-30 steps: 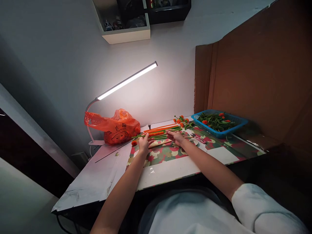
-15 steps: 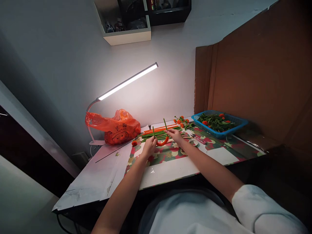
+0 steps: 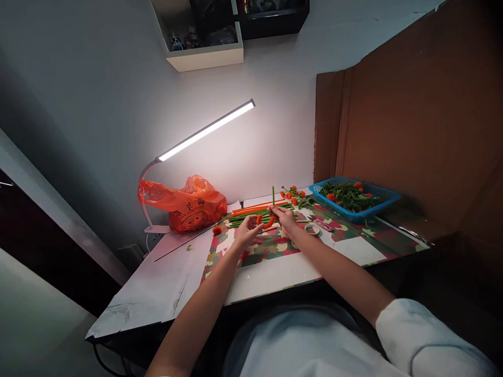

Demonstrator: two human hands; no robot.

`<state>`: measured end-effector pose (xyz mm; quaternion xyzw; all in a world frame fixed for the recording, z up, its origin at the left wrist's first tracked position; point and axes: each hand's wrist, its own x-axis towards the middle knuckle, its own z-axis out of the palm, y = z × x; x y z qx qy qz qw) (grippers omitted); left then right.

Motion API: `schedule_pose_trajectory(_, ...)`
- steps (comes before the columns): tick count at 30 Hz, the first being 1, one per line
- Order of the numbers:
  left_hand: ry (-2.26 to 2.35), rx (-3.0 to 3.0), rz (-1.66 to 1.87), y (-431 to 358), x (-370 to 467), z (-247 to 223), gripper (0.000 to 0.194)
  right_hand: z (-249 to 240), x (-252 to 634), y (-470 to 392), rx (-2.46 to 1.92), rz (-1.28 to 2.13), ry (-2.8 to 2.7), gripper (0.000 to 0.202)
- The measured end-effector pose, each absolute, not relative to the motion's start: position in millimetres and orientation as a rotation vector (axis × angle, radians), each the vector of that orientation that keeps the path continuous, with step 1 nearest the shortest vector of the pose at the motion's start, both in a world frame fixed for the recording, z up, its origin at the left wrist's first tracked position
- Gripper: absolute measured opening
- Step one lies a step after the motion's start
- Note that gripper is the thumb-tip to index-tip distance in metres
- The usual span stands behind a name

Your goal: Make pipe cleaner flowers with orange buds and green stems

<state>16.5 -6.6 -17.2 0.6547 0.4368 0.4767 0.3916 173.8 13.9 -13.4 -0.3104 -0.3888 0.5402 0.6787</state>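
Note:
A fuzzy orange pipe cleaner (image 3: 269, 223), bent into a curve, hangs between my two hands above the patterned mat. My right hand (image 3: 284, 219) pinches it by its green end (image 3: 273, 195), which sticks up above the fingers. Against the curve's other side, my left hand (image 3: 247, 232) has its fingers apart around the orange tip; whether they touch it is hard to tell. Behind both hands lie several green pipe cleaners (image 3: 239, 219) and orange pipe cleaners (image 3: 245, 211). A small orange pompom flower (image 3: 217, 230) rests left of them.
A roll of tape (image 3: 312, 230) and pink-handled scissors (image 3: 323, 224) lie right of my hands. Farther back are orange flowers (image 3: 291, 195) and a blue basket (image 3: 356, 215) of leafy flowers. An orange plastic bag (image 3: 196, 204) and a lit lamp (image 3: 208, 130) stand at left.
My left hand has loosened its pinch and spread its fingers, moving slightly right. The orange curve is bent tighter, and the green end in my right hand stands more upright.

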Motion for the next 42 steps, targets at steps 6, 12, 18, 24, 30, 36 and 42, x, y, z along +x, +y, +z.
schedule_pose_trajectory(6,0.99,1.521,1.373,-7,23,-20,0.042,-21,174,21,-0.771,1.192,-0.912,0.025)
schedule_pose_trajectory(12,1.138,1.922,1.368,-10,21,-15,0.016,-21,182,27,-1.091,0.553,-1.124,0.013)
schedule_pose_trajectory(18,1.198,2.118,1.24,-13,22,-14,0.02,-18,190,25,-1.131,0.231,-1.319,0.032)
schedule_pose_trajectory(24,1.236,2.085,1.272,-11,21,-13,0.021,-11,195,14,-1.179,-0.073,-1.748,0.041)
schedule_pose_trajectory(30,1.233,2.007,1.361,-9,19,-13,0.02,-11,199,14,-1.277,-0.165,-2.129,0.041)
schedule_pose_trajectory(36,1.272,1.972,1.425,-7,17,-14,0.016,-12,195,14,-1.276,-0.174,-2.229,0.047)
schedule_pose_trajectory(42,1.317,1.988,1.43,-7,16,-15,0.014,-14,196,13,-1.263,-0.068,-2.192,0.045)
